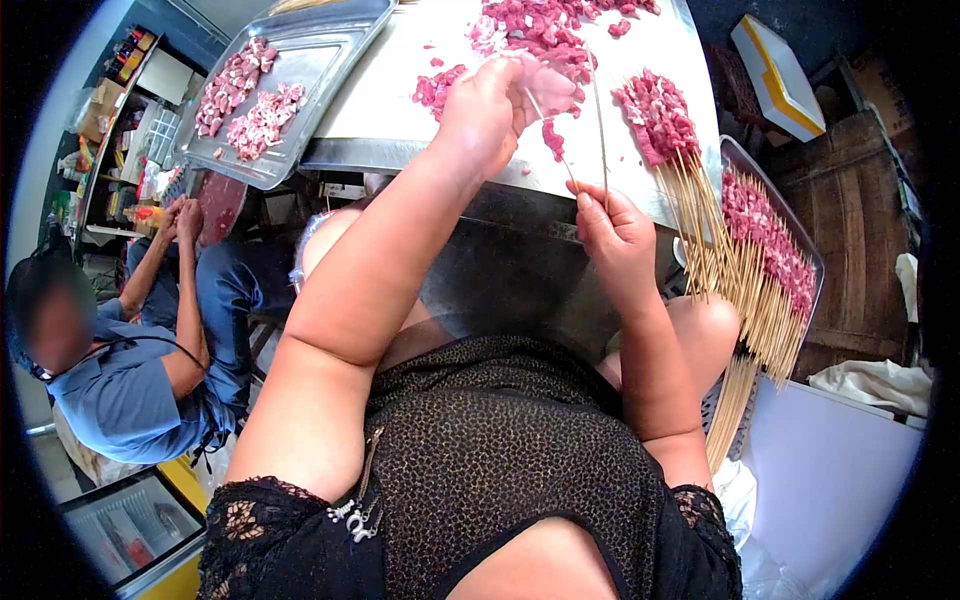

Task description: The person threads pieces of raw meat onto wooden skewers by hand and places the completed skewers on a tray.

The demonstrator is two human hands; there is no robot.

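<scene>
My right hand (616,232) is closed, thumb and fingers pinching the lower ends of thin wooden skewers (601,125). Two sticks rise from it. A piece of red meat (553,140) is threaded on the left one, whose tip reaches my left hand. My left hand (492,108) is over the white table near that tip; its fingers look pale and smeared, so their grip is unclear. Beyond it lies a heap of cut raw meat (545,35), with a smaller pile (437,92) beside the wrist. Loaded meat skewers (660,115) lie right of my hands, sticks toward me.
At the left, a metal tray (340,60) holds two heaps of paler meat. Another tray (815,250) at the right carries many loaded skewers. Bare sticks (735,405) stand below it. A person in a blue shirt (130,390) sits at the left. A white-and-yellow box (775,80) is at the upper right.
</scene>
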